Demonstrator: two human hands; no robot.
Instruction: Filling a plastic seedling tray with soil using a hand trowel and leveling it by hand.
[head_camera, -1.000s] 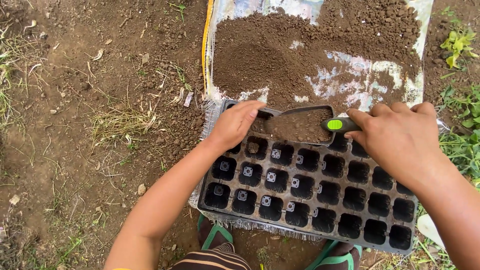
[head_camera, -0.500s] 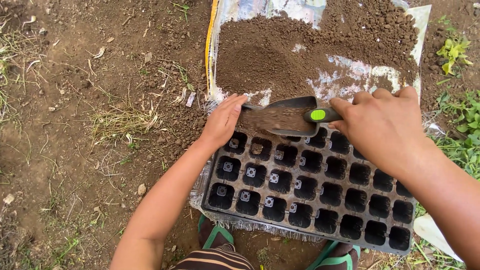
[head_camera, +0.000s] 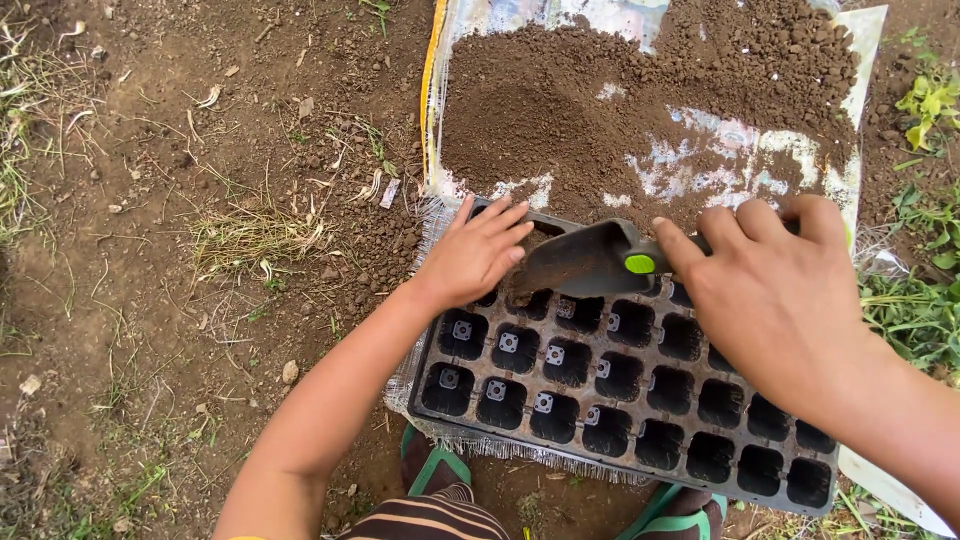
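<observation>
Both hands work over the seed tray (head_camera: 620, 400): right hand (head_camera: 770, 290) fingers grip the trowel (head_camera: 590, 262), left hand (head_camera: 475, 255) fingers spread, shielding the tray's corner cell.

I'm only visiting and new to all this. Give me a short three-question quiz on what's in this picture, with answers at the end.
1. True or false: the right hand holds the trowel.
2. Where does the left hand rest? A) on the soil pile B) at the far left corner of the tray C) on the grass
3. Fill in: the soil pile lies on a ______ spread over the ground.

Key
1. True; the fingers wrap the handle by its green spot.
2. B; it rests on the tray, beside the trowel's blade.
3. Sheet, pale, partly bare of soil.
</observation>
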